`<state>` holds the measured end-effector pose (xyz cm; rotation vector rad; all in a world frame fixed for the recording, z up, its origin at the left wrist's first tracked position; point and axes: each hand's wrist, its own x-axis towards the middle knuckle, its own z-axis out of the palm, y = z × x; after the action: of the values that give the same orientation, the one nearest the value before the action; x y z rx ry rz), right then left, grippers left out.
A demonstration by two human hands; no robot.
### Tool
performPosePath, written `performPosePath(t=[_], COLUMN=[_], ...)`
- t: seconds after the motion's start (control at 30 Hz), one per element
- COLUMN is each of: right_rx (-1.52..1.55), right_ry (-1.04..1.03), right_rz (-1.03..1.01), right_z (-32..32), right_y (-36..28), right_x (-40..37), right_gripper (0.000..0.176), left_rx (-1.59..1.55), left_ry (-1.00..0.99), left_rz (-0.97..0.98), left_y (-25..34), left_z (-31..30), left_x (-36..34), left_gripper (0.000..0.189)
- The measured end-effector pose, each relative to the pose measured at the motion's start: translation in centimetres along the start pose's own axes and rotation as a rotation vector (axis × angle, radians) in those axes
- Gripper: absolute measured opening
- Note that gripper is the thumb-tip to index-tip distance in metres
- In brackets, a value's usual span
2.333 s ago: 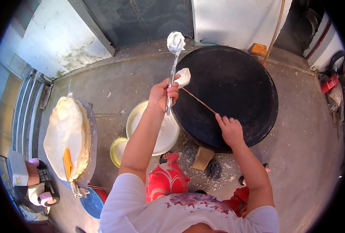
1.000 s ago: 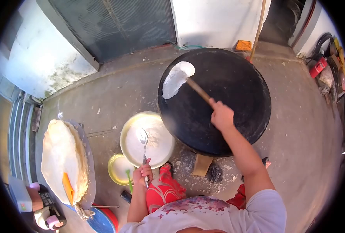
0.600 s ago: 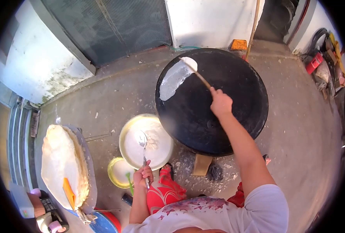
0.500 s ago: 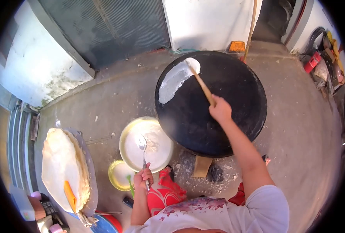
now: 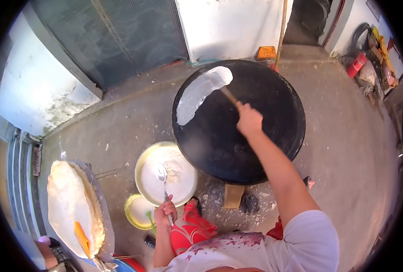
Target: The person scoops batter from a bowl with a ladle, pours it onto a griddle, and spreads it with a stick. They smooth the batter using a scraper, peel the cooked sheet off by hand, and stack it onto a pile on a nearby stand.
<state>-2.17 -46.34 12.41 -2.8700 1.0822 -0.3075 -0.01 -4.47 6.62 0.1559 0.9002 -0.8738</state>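
Observation:
My right hand (image 5: 250,120) is closed round the handle of a wooden batter spreader (image 5: 230,96) above the round black griddle (image 5: 260,140). The spreader's far end meets a curved strip of pale batter (image 5: 194,97) on the griddle's far left part; its head is hard to make out. My left hand (image 5: 166,212) grips a metal ladle (image 5: 165,188), whose bowl end rests at the batter in a wide basin (image 5: 139,174). A smaller yellow-rimmed bowl (image 5: 128,211) of white stuff stands beside the basin, with a green handle (image 5: 150,221) near it.
At left, a tall stack of thin flatbreads (image 5: 65,199) lies on a round board (image 5: 107,222), an orange scraper (image 5: 81,238) on top. A brick-like block (image 5: 233,197) sits under the griddle's near edge. An orange dustpan (image 5: 266,52) stands by the wall.
My right hand has drawn slightly nearer the batter strip, and the spreader's handle now looks shorter and lower. The strip's white end shows more fully. The whole view has shifted a little.

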Motion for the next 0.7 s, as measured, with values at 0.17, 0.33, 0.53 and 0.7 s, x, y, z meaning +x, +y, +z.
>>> performPosePath(t=[0.17,0.33,0.53,0.7], right_rx=[0.308,0.111,0.349,-0.058], right_ry=[0.037,-0.023,0.015,-0.038], right_rz=[0.26,0.032,0.257,0.215], right_z=[1.1,-0.5,1.2,-0.3], right_y=[1.9,1.0,3.2,3.0], right_x=[-2.9,-5.0,-2.8,1.1], right_gripper=[0.049,0.049,0.059,0.05], left_rx=[0.018,0.023,0.014,0.008], left_ry=[0.024,0.022,0.02,0.022], left_rz=[0.014,0.019,0.001,-0.012], left_y=[0.4,0.7,1.5,0.9], left_z=[0.2,-0.1,-0.5,-0.2], left_x=[-0.1,0.2,0.2,0.1], left_gripper=[0.026,0.026,0.027,0.028])
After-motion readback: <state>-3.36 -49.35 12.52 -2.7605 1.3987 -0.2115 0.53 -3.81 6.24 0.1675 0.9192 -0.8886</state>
